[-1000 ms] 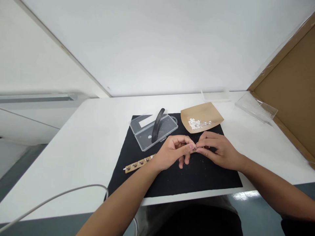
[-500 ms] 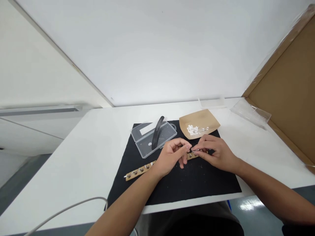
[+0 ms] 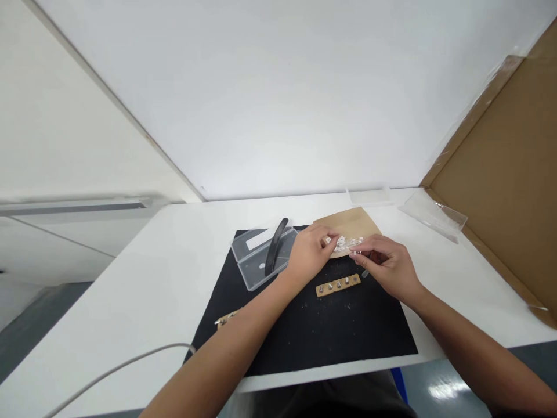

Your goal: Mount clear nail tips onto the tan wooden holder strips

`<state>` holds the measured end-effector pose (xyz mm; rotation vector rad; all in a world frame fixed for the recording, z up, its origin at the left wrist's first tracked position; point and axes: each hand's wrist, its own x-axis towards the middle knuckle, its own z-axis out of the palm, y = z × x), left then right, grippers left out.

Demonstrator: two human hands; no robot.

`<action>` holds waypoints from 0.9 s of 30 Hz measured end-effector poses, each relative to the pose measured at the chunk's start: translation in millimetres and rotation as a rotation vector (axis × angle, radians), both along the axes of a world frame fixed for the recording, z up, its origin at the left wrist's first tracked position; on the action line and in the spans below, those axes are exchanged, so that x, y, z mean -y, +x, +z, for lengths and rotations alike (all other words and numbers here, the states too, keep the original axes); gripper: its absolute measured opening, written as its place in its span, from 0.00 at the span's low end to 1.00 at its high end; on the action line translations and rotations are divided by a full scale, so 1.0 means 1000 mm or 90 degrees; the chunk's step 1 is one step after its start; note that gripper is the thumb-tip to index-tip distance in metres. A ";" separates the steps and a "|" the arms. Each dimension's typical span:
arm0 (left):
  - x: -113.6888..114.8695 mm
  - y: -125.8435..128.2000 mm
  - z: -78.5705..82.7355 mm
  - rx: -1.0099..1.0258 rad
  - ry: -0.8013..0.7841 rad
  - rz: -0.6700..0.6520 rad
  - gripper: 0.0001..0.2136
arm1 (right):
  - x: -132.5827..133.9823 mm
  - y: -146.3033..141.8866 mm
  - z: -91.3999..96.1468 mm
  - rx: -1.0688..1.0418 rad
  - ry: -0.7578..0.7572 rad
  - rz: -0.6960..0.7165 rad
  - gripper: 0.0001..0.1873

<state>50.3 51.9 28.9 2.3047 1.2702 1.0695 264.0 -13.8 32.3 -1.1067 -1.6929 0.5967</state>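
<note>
My left hand (image 3: 310,251) is over the near left part of a brown paper tray (image 3: 348,219), its thumb and forefinger pinched together at a heap of small white pieces (image 3: 342,244). Whether a piece sits in that pinch is too small to tell. By the tray's near right edge, my right hand (image 3: 390,266) is closed, fingertips pinching a small shiny metal part (image 3: 357,253). Below the hands, a short tan strip (image 3: 337,285) carries several upright metal parts. Another tan strip (image 3: 225,319) with metal parts is mostly hidden under my left forearm.
A black mat (image 3: 326,337) covers the middle of the white table (image 3: 143,296). On it lies an open clear plastic box (image 3: 252,276) with a black curved bar (image 3: 274,249) across it. Clear plastic pieces (image 3: 433,215) lie at the back right beside cardboard (image 3: 509,157). A cable (image 3: 117,368) runs front left.
My left hand has moved away from my right fingertips, up to the white pieces in the tray. My right hand has shifted slightly, still pinching the metal part. The short strip is now uncovered.
</note>
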 end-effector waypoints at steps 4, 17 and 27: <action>-0.019 0.013 -0.003 -0.025 -0.002 -0.005 0.06 | -0.005 0.005 0.000 -0.034 -0.033 -0.051 0.07; 0.041 -0.034 -0.005 -0.059 0.100 -0.136 0.12 | -0.001 0.031 -0.030 0.015 -0.169 -0.009 0.13; 0.057 -0.034 -0.024 -0.208 0.016 -0.196 0.16 | 0.006 0.026 -0.038 0.111 -0.249 0.079 0.06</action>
